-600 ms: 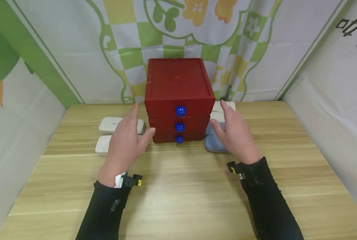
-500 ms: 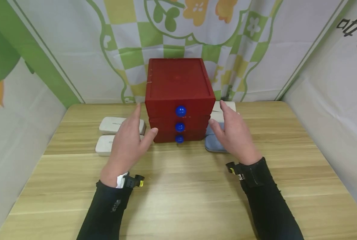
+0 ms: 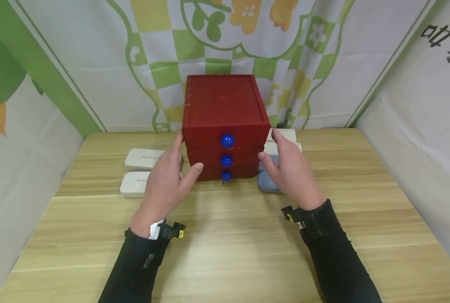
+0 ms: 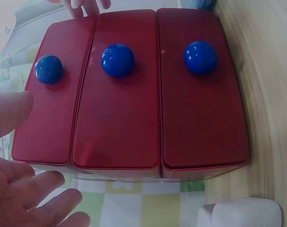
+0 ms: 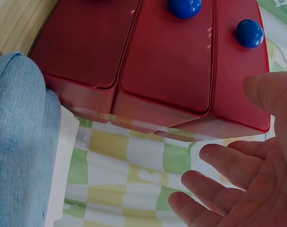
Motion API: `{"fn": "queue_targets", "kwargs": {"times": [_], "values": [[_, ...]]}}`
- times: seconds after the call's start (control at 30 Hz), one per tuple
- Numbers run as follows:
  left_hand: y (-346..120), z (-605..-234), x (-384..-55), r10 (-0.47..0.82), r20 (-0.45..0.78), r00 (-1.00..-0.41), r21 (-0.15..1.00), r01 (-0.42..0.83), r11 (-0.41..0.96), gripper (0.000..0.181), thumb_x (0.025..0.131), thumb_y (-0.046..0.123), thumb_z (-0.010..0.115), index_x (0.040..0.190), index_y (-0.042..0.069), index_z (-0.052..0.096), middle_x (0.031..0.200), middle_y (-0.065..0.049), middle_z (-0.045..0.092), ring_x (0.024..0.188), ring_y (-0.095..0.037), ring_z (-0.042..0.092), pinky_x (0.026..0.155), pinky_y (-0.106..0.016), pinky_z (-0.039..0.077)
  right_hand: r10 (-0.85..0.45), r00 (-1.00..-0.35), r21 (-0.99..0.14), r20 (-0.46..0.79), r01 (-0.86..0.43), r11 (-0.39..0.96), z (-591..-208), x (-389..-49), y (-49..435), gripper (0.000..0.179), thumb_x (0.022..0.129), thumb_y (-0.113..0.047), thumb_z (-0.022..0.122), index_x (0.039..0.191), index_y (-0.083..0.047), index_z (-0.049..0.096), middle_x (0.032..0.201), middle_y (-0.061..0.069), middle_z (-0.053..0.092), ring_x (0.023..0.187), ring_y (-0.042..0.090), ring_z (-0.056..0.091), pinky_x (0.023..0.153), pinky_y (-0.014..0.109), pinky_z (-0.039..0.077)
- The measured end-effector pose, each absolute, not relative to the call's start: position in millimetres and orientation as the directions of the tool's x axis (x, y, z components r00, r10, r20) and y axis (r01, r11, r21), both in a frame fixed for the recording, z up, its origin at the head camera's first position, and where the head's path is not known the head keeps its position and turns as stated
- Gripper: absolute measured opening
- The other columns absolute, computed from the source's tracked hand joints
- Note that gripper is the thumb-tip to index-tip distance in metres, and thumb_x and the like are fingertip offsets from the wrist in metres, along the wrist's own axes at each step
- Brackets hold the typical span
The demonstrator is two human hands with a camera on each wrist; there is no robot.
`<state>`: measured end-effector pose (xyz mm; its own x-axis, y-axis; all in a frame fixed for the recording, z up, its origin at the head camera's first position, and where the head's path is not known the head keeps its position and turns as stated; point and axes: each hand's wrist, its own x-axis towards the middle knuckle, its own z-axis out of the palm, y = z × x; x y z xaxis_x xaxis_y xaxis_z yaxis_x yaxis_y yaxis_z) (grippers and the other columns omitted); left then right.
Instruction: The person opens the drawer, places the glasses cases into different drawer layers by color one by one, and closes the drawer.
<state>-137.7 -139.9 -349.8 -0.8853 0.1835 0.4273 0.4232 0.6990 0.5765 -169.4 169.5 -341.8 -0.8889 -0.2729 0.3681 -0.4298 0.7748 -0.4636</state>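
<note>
A red three-drawer cabinet [image 3: 225, 103] stands at the back of the table, its drawers closed and each fitted with a round blue knob [image 3: 226, 141]. My left hand [image 3: 162, 183] is beside the cabinet's left side, fingers extended and thumb held apart. On the other side my right hand [image 3: 295, 174] mirrors it, palm towards the cabinet. In the left wrist view, the left fingers [image 4: 44, 198] are spread by the cabinet's edge and hold nothing. The right fingers [image 5: 214, 189] likewise hold nothing in the right wrist view.
Two white cases [image 3: 143, 159] lie left of the cabinet, partly behind my left hand. To its right are blue denim-like cases [image 3: 268, 183], with white boxes [image 3: 285, 134] behind them. A patterned curtain [image 3: 164, 63] hangs close behind the cabinet.
Both hands have moved slightly inward, the left one to the right and the right one to the left, closer to the cabinet's sides. The cabinet and cases stay put.
</note>
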Motion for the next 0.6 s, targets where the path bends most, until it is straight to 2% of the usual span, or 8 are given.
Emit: {"fn": "queue_targets", "kwargs": {"times": [0.07, 0.1, 0.17, 0.2, 0.27, 0.37, 0.47, 0.6], "values": [[-139.5, -349.8, -137.8, 0.188, 0.442, -0.877, 0.570, 0.436, 0.696, 0.086, 0.103, 0.045, 0.060, 0.167, 0.007, 0.018, 0.159, -0.017, 0.047, 0.127, -0.039, 0.056, 0.104, -0.056, 0.047, -0.277, -0.884, -0.462, 0.376, -0.438, 0.771, -341.3, -168.9, 167.7, 0.074, 0.105, -0.033, 0.063, 0.162, 0.000, 0.031, 0.161, 0.020, 0.045, 0.147, 0.037, 0.045, 0.117, 0.057, 0.041], [-139.3, -349.9, -138.2, 0.190, 0.452, -0.872, 0.568, 0.445, 0.693, 0.086, 0.103, 0.046, 0.061, 0.168, 0.008, 0.018, 0.163, -0.015, 0.043, 0.128, -0.037, 0.056, 0.105, -0.055, 0.047, -0.280, -0.881, -0.460, 0.381, -0.443, 0.769, -341.0, -168.6, 166.8, 0.074, 0.104, -0.034, 0.063, 0.163, -0.001, 0.030, 0.162, 0.019, 0.044, 0.148, 0.037, 0.045, 0.117, 0.057, 0.041], [-139.0, -349.3, -138.3, 0.195, 0.470, -0.861, 0.565, 0.463, 0.683, 0.085, 0.102, 0.045, 0.061, 0.168, 0.013, 0.018, 0.161, -0.012, 0.046, 0.117, -0.033, 0.059, 0.097, -0.051, 0.049, -0.285, -0.875, -0.457, 0.392, -0.454, 0.765, -340.2, -167.9, 165.0, 0.075, 0.104, -0.034, 0.063, 0.163, -0.003, 0.030, 0.162, 0.018, 0.044, 0.148, 0.036, 0.045, 0.118, 0.056, 0.041], [-138.8, -348.9, -138.3, 0.196, 0.476, -0.857, 0.565, 0.469, 0.679, 0.085, 0.102, 0.046, 0.061, 0.169, 0.015, 0.017, 0.154, -0.011, 0.054, 0.107, -0.031, 0.059, 0.089, -0.048, 0.049, -0.287, -0.873, -0.455, 0.395, -0.457, 0.764, -339.7, -167.4, 164.2, 0.076, 0.104, -0.035, 0.063, 0.164, -0.003, 0.029, 0.162, 0.018, 0.044, 0.148, 0.035, 0.045, 0.118, 0.056, 0.041], [-138.3, -348.2, -138.6, 0.196, 0.489, -0.850, 0.570, 0.481, 0.666, 0.084, 0.102, 0.046, 0.062, 0.169, 0.019, 0.018, 0.153, -0.008, 0.055, 0.104, -0.029, 0.059, 0.087, -0.047, 0.048, -0.285, -0.867, -0.450, 0.409, -0.463, 0.763, -338.7, -166.1, 162.6, 0.077, 0.104, -0.035, 0.064, 0.164, -0.004, 0.028, 0.162, 0.017, 0.044, 0.148, 0.035, 0.045, 0.117, 0.056, 0.042], [-137.4, -347.1, -138.6, 0.192, 0.492, -0.849, 0.584, 0.486, 0.651, 0.084, 0.101, 0.047, 0.062, 0.169, 0.021, 0.018, 0.155, -0.005, 0.054, 0.118, -0.029, 0.061, 0.095, -0.050, 0.051, -0.277, -0.851, -0.436, 0.446, -0.477, 0.763, -337.0, -164.0, 160.9, 0.077, 0.104, -0.035, 0.064, 0.164, -0.003, 0.028, 0.161, 0.019, 0.045, 0.147, 0.036, 0.046, 0.118, 0.055, 0.042], [-136.5, -345.1, -138.4, 0.182, 0.487, -0.854, 0.597, 0.478, 0.644, 0.085, 0.101, 0.046, 0.063, 0.169, 0.019, 0.019, 0.165, -0.003, 0.042, 0.143, -0.031, 0.050, 0.111, -0.056, 0.045, -0.257, -0.841, -0.423, 0.475, -0.475, 0.772, -333.9, -161.2, 158.3, 0.078, 0.103, -0.035, 0.065, 0.163, -0.001, 0.028, 0.161, 0.020, 0.045, 0.146, 0.037, 0.047, 0.117, 0.055, 0.042], [-137.6, -342.3, -136.9, 0.158, 0.472, -0.867, 0.604, 0.449, 0.658, 0.086, 0.101, 0.040, 0.064, 0.168, 0.013, 0.019, 0.167, -0.006, 0.039, 0.147, -0.033, 0.046, 0.112, -0.058, 0.045, -0.228, -0.855, -0.421, 0.466, -0.442, 0.792, -330.2, -157.9, 154.6, 0.079, 0.103, -0.036, 0.065, 0.163, 0.002, 0.029, 0.160, 0.022, 0.046, 0.145, 0.038, 0.047, 0.116, 0.057, 0.043]]}}
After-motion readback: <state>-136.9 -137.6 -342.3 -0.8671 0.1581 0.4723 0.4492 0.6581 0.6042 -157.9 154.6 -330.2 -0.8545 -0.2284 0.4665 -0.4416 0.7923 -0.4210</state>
